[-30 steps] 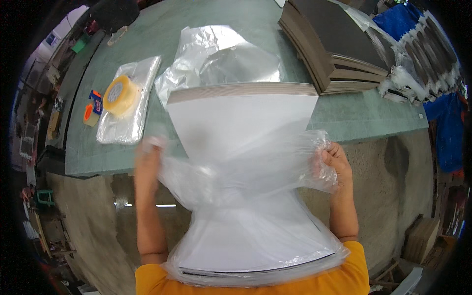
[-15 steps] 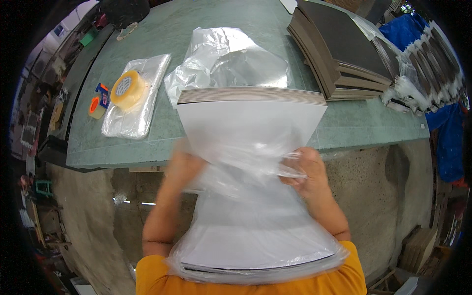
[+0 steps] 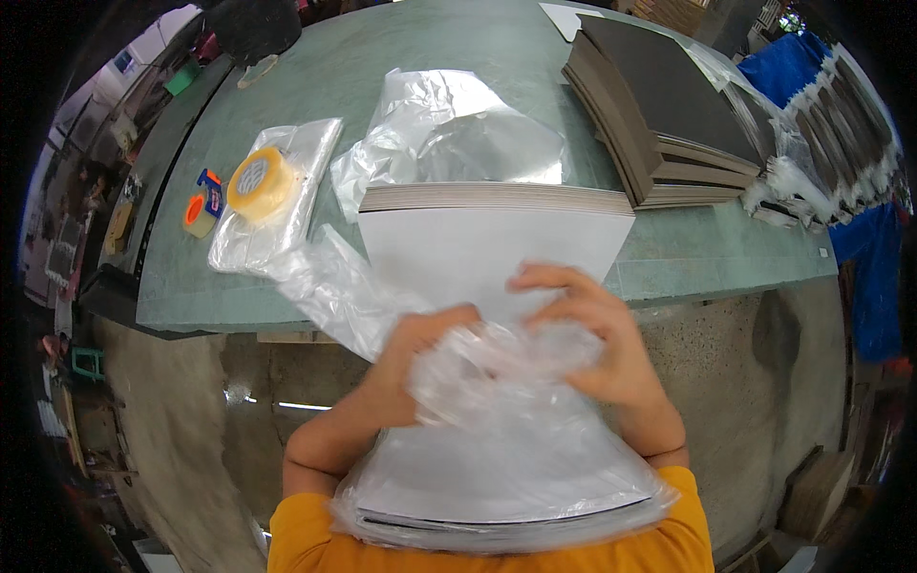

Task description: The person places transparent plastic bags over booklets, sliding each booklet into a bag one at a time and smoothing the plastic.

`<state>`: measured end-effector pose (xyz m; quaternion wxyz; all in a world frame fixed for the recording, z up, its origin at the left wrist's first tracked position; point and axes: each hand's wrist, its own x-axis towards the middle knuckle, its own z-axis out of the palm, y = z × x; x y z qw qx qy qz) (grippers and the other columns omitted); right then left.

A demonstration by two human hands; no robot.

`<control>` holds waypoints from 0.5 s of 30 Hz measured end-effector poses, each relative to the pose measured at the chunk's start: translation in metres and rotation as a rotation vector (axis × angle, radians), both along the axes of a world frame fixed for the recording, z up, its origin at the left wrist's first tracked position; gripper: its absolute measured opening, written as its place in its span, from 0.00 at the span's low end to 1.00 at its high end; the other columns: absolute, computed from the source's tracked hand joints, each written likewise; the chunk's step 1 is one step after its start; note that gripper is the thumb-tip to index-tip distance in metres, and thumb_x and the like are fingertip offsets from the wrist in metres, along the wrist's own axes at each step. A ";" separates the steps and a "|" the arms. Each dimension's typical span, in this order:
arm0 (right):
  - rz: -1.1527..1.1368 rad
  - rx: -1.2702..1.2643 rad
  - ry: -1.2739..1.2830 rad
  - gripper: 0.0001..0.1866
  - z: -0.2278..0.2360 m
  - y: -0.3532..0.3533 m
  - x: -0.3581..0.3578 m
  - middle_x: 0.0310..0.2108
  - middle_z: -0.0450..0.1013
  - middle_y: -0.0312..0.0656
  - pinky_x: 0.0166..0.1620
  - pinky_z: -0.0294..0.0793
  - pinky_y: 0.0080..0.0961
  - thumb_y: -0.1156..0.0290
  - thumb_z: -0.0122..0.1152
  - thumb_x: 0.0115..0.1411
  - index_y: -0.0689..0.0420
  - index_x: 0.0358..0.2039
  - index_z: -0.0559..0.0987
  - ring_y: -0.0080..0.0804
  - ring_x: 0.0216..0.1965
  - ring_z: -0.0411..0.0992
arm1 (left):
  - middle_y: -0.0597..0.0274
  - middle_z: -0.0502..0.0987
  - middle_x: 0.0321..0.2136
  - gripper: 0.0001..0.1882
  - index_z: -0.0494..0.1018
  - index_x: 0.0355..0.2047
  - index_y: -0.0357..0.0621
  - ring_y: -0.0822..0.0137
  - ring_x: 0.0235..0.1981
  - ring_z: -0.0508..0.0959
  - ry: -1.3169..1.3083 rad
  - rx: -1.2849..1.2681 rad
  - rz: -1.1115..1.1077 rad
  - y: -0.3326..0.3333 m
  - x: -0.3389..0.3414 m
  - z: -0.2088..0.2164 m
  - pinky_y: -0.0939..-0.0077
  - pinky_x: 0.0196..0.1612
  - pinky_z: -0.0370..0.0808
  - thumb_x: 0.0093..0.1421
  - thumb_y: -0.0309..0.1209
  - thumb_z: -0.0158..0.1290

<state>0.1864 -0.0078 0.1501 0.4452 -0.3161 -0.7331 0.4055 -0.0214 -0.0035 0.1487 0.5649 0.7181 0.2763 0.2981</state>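
Nearest, against the yellow shirt (image 3: 659,525), the close end of a white-faced stack of boards (image 3: 497,239) is already enclosed in clear plastic (image 3: 497,444), its dark lower edge showing through. Further up, about the middle of the stack, the plastic is drawn into a loose bunch between the hands: the left hand (image 3: 415,358) is curled round it, while the right hand (image 3: 607,339) has its fingers bent and parted against it, too blurred to tell whether it grips. A loose tail of plastic trails off to the left. Beyond the hands the wrapping is not complete: the stack's far end, reaching over the counter (image 3: 707,263), remains bare, and no tape can be made out on the gathered part. On the counter, a yellowish tape roll (image 3: 260,183) rests on folded plastic (image 3: 310,181) beside a small tape dispenser (image 3: 201,208); farther off lie crumpled film (image 3: 468,134) and dark boards (image 3: 659,86).
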 end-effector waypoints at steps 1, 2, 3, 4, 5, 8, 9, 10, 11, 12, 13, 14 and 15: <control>0.051 -0.163 0.179 0.12 -0.026 0.006 0.003 0.35 0.69 0.45 0.44 0.64 0.30 0.65 0.61 0.46 0.60 0.25 0.71 0.34 0.41 0.66 | 0.64 0.71 0.23 0.12 0.67 0.33 0.38 0.76 0.27 0.70 0.053 -0.015 0.021 0.007 -0.004 -0.001 0.82 0.29 0.65 0.46 0.26 0.53; 0.212 -0.238 0.094 0.12 -0.022 0.005 0.001 0.34 0.69 0.45 0.43 0.65 0.30 0.65 0.59 0.48 0.60 0.26 0.71 0.34 0.40 0.67 | 0.65 0.70 0.23 0.12 0.67 0.34 0.38 0.77 0.27 0.69 0.105 -0.030 0.067 0.009 -0.008 -0.005 0.83 0.28 0.65 0.46 0.26 0.52; 0.372 -0.312 0.006 0.11 -0.017 0.004 -0.004 0.33 0.70 0.45 0.41 0.65 0.29 0.65 0.57 0.49 0.61 0.26 0.71 0.34 0.38 0.67 | 0.66 0.69 0.21 0.08 0.67 0.29 0.37 0.78 0.25 0.68 -0.108 -0.045 0.018 0.012 -0.005 -0.017 0.84 0.26 0.65 0.47 0.25 0.50; 0.524 -0.397 -0.075 0.11 -0.014 0.002 -0.009 0.32 0.70 0.45 0.40 0.66 0.28 0.65 0.55 0.51 0.61 0.27 0.72 0.33 0.37 0.68 | 0.66 0.69 0.21 0.07 0.67 0.26 0.38 0.77 0.24 0.68 -0.123 -0.103 0.108 0.013 -0.003 -0.017 0.83 0.26 0.65 0.46 0.24 0.51; 0.676 -0.480 -0.157 0.11 -0.012 -0.001 -0.015 0.31 0.71 0.44 0.38 0.66 0.27 0.65 0.53 0.53 0.62 0.28 0.72 0.33 0.35 0.68 | 0.66 0.68 0.21 0.06 0.66 0.24 0.38 0.77 0.24 0.68 -0.138 -0.160 0.198 0.015 -0.002 -0.015 0.83 0.26 0.65 0.45 0.24 0.51; 0.907 -0.545 -0.184 0.12 -0.025 -0.012 -0.028 0.31 0.71 0.43 0.37 0.67 0.25 0.65 0.52 0.54 0.63 0.31 0.72 0.30 0.34 0.69 | 0.70 0.68 0.19 0.06 0.65 0.18 0.40 0.78 0.22 0.67 -0.293 -0.276 0.099 0.021 0.005 0.004 0.81 0.25 0.65 0.43 0.25 0.51; 0.942 -0.535 -0.161 0.13 -0.029 -0.014 -0.028 0.31 0.71 0.42 0.36 0.67 0.24 0.65 0.53 0.54 0.63 0.32 0.73 0.28 0.34 0.68 | 0.70 0.68 0.19 0.06 0.65 0.19 0.40 0.78 0.22 0.67 -0.187 -0.213 0.017 0.022 0.005 0.008 0.81 0.25 0.65 0.43 0.26 0.52; 0.868 -0.590 0.068 0.14 -0.022 -0.011 -0.019 0.31 0.71 0.43 0.37 0.67 0.25 0.65 0.53 0.53 0.64 0.34 0.72 0.29 0.34 0.69 | 0.71 0.68 0.19 0.06 0.66 0.19 0.40 0.78 0.22 0.68 -0.086 -0.150 -0.029 0.020 -0.002 0.010 0.81 0.25 0.65 0.42 0.26 0.52; 0.783 -0.644 0.292 0.15 -0.010 -0.007 0.000 0.31 0.71 0.44 0.37 0.67 0.26 0.65 0.54 0.53 0.64 0.35 0.72 0.29 0.34 0.69 | 0.69 0.70 0.18 0.09 0.67 0.21 0.39 0.76 0.21 0.69 -0.010 0.038 -0.242 0.030 -0.011 0.013 0.82 0.25 0.65 0.44 0.32 0.53; 0.662 -0.676 0.406 0.16 -0.017 -0.015 0.018 0.30 0.71 0.45 0.37 0.67 0.27 0.63 0.53 0.54 0.64 0.35 0.72 0.30 0.34 0.69 | 0.66 0.70 0.19 0.11 0.67 0.22 0.39 0.74 0.22 0.69 0.086 -0.050 -0.285 0.037 -0.018 0.011 0.81 0.25 0.66 0.45 0.34 0.54; 0.554 -0.693 0.521 0.17 -0.027 -0.020 0.035 0.30 0.71 0.46 0.37 0.68 0.27 0.61 0.52 0.54 0.64 0.35 0.72 0.31 0.33 0.69 | 0.64 0.71 0.20 0.13 0.68 0.24 0.39 0.73 0.22 0.70 0.191 -0.141 -0.320 0.042 -0.027 0.005 0.81 0.26 0.66 0.45 0.36 0.54; 0.411 -0.688 0.526 0.19 -0.069 -0.044 0.050 0.29 0.71 0.47 0.36 0.68 0.28 0.58 0.48 0.55 0.64 0.35 0.72 0.32 0.33 0.70 | 0.62 0.72 0.21 0.15 0.68 0.25 0.38 0.71 0.22 0.71 0.291 -0.228 -0.374 0.045 -0.031 0.004 0.81 0.26 0.66 0.45 0.37 0.54; 0.468 -0.696 0.312 0.20 -0.074 -0.044 0.049 0.29 0.71 0.48 0.36 0.68 0.29 0.56 0.46 0.56 0.63 0.35 0.72 0.34 0.33 0.70 | 0.61 0.72 0.22 0.15 0.68 0.27 0.38 0.69 0.23 0.71 -0.020 -0.375 -0.383 0.041 -0.030 0.001 0.80 0.26 0.67 0.46 0.38 0.54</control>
